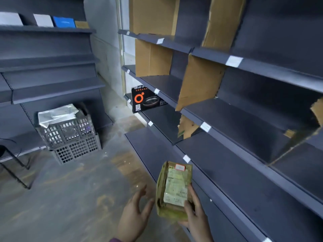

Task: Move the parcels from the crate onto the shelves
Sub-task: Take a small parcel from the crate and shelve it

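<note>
The parcel, a yellowish-green padded packet, is held low in front of the person, just off the front edge of the bottom shelf on the right. The right hand grips its near end, thumb over the face and fingers curled beneath. The left hand hovers just beside it, fingers straight and spread, holding nothing. A white shipping label covers the parcel's face, its print too blurred to read, and a small red-bordered sticker sits at the far end. The dark grey shelves carry white edge tags, unreadable, and upright cardboard dividers that split them into bays. In a far bay stands a black box with an orange ring, a pan picture, a QR code and "26CM". Well apart, on the floor to the left, a grey crate rests on a second crate, with a silver bag sticking out of the top. High on the left shelving stand white boxes and a blue box.
</note>
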Motion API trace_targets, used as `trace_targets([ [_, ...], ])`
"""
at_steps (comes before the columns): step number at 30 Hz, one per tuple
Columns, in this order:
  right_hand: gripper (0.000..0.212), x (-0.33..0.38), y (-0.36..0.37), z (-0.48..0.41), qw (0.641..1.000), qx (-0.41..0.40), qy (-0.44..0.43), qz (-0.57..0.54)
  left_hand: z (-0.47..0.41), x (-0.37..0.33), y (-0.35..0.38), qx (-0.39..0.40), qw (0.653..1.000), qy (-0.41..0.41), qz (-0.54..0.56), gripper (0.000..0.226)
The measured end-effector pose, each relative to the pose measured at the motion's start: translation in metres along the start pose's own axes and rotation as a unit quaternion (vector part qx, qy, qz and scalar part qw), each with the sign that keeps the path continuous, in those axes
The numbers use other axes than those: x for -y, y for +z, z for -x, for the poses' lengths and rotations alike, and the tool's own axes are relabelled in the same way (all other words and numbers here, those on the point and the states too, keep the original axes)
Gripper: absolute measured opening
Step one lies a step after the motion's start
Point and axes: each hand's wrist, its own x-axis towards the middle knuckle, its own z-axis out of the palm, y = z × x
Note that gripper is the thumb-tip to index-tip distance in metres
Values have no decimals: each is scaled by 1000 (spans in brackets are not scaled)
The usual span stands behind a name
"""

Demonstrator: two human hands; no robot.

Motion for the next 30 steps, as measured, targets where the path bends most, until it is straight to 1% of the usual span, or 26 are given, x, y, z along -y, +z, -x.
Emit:
trace_targets([
  [4, 54, 25, 76, -40, 1000, 7, -1, -17, -69, 14, -55, -10, 1000, 11, -9, 48],
  [7, 54, 41, 121, -67, 1000, 18, -8, -11, -108, 20, -88, -2, 1000, 9, 15, 49],
  [14, 56, 83, 210, -149, 998, 34, -52, 0, -216, 50, -142, -5, 1000, 2, 8, 52],
  [18, 56, 102, 263, -220, 996, 50, -70, 3, -290, 63, -161, 3, 1000, 1, 12, 49],
  [21, 55, 116, 310, -281, 996, 71, -60, -16, -352, 72, -179, -3, 1000, 3, -12, 49],
  [25, 52, 143, 369, -355, 994, 88, -57, -30, -434, 82, -209, 4, 999, -16, -39, 50],
  [30, 53, 177, 424, -431, 990, 122, -43, -47, -528, 92, -243, -12, 998, -23, -64, 56],
])
